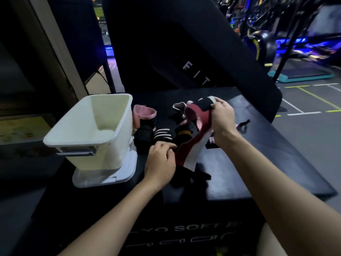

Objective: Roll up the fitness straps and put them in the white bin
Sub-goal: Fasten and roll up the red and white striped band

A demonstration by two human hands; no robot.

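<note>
Early going: first strap in hand, nothing visible in the bin.

Left hand (160, 159) pinches the low end of the long maroon-and-white fabric strap (191, 145), right hand (222, 117) grips its top; unrolled straps (162, 134) wait at twelve o'clock, white plastic bin (88, 133) at ten.

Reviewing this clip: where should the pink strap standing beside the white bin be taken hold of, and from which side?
Take the pink strap at its upright top end, coming from above or the right; the white bin blocks its left, and black straps crowd its base.
</note>
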